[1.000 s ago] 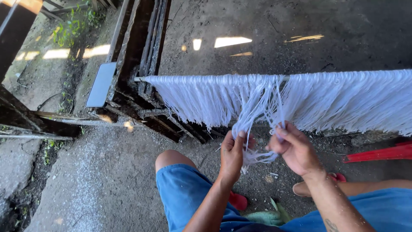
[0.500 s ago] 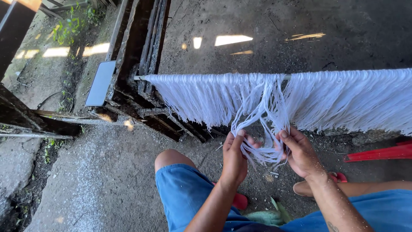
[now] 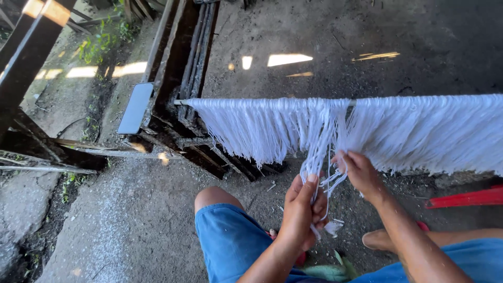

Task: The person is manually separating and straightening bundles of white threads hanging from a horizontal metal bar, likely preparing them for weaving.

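Note:
A long fringe of white strings [image 3: 251,128] hangs from a horizontal rod [image 3: 181,102] across the view. My left hand [image 3: 301,209] grips a bundle of white strands [image 3: 319,157] pulled down from the fringe, fingers closed around it. To the right and slightly higher, my right hand [image 3: 359,173] pinches a few thin strands beside that bundle. Loose ends dangle below my left hand. My knees in blue shorts [image 3: 230,246] are under the hands.
A dark wooden frame [image 3: 178,63] stands behind the fringe at left, with a flat grey slab [image 3: 135,107] lying on it. A red object [image 3: 466,198] lies at right on the dirt floor. Green scraps [image 3: 330,271] rest by my bare foot [image 3: 377,240].
My left hand has closed around the strand bundle and sits lower. My right hand has lifted, pulling thin strands apart from the bundle.

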